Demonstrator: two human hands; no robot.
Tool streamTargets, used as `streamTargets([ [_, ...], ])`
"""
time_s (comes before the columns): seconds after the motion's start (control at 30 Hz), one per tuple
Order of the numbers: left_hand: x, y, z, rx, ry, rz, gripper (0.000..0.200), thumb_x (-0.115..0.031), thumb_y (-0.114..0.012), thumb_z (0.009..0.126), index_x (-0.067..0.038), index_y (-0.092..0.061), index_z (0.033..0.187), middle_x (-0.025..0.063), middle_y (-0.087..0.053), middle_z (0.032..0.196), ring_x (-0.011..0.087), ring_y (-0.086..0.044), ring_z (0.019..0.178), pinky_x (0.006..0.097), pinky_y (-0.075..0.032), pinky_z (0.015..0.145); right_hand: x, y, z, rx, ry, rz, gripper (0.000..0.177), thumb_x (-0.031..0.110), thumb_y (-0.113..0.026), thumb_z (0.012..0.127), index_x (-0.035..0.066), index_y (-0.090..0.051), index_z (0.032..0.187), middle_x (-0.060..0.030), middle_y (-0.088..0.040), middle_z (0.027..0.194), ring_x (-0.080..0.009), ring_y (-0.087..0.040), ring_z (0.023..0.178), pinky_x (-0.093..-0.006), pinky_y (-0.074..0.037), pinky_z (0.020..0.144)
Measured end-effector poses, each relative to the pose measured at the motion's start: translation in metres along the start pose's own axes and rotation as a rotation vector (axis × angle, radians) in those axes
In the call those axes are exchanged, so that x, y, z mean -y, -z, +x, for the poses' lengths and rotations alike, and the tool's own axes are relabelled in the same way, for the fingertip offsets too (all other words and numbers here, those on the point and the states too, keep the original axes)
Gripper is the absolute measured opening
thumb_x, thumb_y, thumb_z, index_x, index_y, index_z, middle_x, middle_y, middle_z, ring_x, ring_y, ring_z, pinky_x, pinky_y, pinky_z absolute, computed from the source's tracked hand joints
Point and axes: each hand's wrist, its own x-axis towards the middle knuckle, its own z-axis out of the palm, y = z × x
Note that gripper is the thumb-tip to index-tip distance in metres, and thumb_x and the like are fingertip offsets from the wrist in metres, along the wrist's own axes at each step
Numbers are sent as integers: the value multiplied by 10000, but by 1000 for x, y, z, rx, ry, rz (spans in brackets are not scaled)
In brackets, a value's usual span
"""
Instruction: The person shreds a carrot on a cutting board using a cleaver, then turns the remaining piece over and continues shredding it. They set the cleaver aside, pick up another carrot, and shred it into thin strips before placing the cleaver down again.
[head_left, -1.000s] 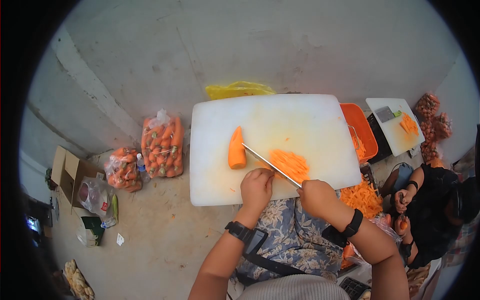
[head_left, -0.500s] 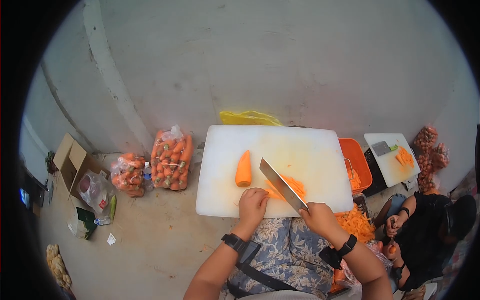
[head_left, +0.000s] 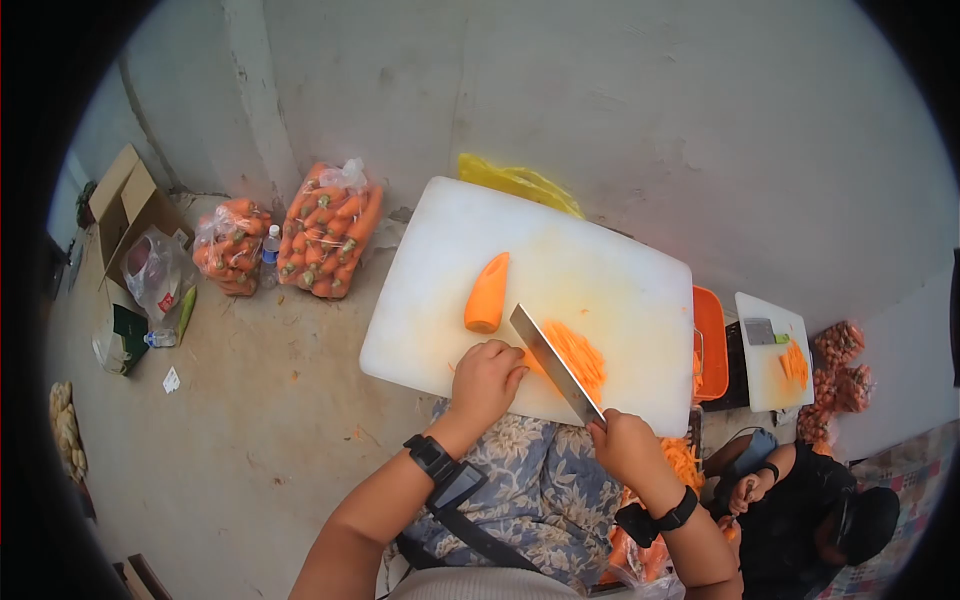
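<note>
A white cutting board (head_left: 430,290) lies across my lap. My right hand (head_left: 628,450) is closed round the handle of a cleaver (head_left: 556,366), whose blade slants over the board. To the blade's right is a pile of carrot strips (head_left: 578,350). My left hand (head_left: 487,382), fingers curled, holds down carrot slices (head_left: 532,362) just left of the blade; the fingers hide most of them. Farther up the board, apart from both hands, rests a peeled carrot piece (head_left: 487,293) with one cut end.
Bags of carrots (head_left: 330,230) and a water bottle (head_left: 270,256) stand on the floor at left, near a cardboard box (head_left: 140,210). Right of the board are an orange bin (head_left: 709,340) and a second board (head_left: 762,375) with a knife. A co-worker (head_left: 790,510) sits at lower right.
My view has turned, so the board now looks tilted, its right side lower. The strips right of the cleaver look more spread out. Both hands keep their grips.
</note>
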Motion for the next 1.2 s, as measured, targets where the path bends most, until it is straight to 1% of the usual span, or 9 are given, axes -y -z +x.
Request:
streamTargets([
  [0.07, 0, -2, 1, 1, 0, -30, 165, -115, -687, 763, -38, -668, 908, 110, -599, 853, 323, -580, 808, 415, -478, 727, 6, 1, -2, 20, -49, -23, 239, 210, -605, 875, -24, -606, 829, -250, -616, 674, -423, -621, 669, -503, -496, 628],
  [0.2, 2, -4, 6, 24, -2, 16, 181, -121, -718, 744, -37, -675, 899, 109, -622, 849, 317, -606, 808, 410, -485, 705, 5, -1, 2, 30, -55, -35, 236, 212, -619, 866, -21, -611, 825, -245, -620, 684, -420, -621, 668, -498, -498, 624],
  [0.3, 1, -6, 9, 34, 17, 51, 182, -122, -719, 743, -35, -672, 896, 110, -618, 839, 320, -605, 795, 409, -486, 697, 5, -4, 14, 3, -30, 14, 266, 204, -640, 854, -47, -609, 776, -259, -607, 669, -438, -611, 664, -489, -490, 621],
  [0.5, 3, -12, 8, -1, -3, 45, 173, -106, -706, 751, -25, -665, 898, 122, -598, 814, 326, -593, 785, 417, -480, 694, 16, -10, 27, -9, -49, 21, 251, 198, -628, 854, -45, -622, 793, -257, -636, 734, -428, -627, 701, -473, -507, 654],
  [0.57, 2, -12, 8, 5, -11, 62, 117, -115, -663, 784, -42, -651, 875, 127, -582, 820, 335, -581, 812, 435, -474, 725, 18, -16, 29, -30, -63, 12, 251, 201, -627, 852, -43, -629, 793, -257, -638, 739, -425, -629, 708, -473, -508, 664],
  [0.7, 0, -6, 10, -56, -35, 53, 104, -108, -665, 780, -37, -646, 854, 131, -570, 826, 336, -570, 817, 435, -472, 726, 18, -12, 23, -5, -83, -37, 258, 214, -620, 850, -36, -648, 791, -254, -641, 745, -417, -635, 729, -476, -509, 690],
  [0.8, 4, -9, 5, -92, -20, 68, 170, -104, -699, 751, -22, -655, 894, 125, -569, 810, 331, -574, 804, 428, -473, 712, 15, -10, 15, -24, -86, -68, 263, 216, -612, 851, -35, -656, 786, -252, -644, 751, -415, -636, 738, -477, -510, 699],
  [0.87, 4, -11, 5, -85, 1, 46, 101, -111, -674, 768, -34, -642, 825, 133, -542, 824, 331, -553, 823, 433, -472, 731, 12, -6, 11, -10, -80, -93, 258, 213, -610, 851, -34, -655, 789, -250, -645, 754, -414, -636, 743, -477, -510, 702],
  [1.2, 7, -13, 6, -5, 29, 36, 117, -108, -673, 764, -45, -672, 862, 116, -573, 840, 315, -574, 854, 416, -483, 751, 4, -5, 5, 11, -70, -84, 241, 211, -605, 861, -20, -647, 804, -236, -647, 762, -405, -638, 751, -480, -509, 704],
])
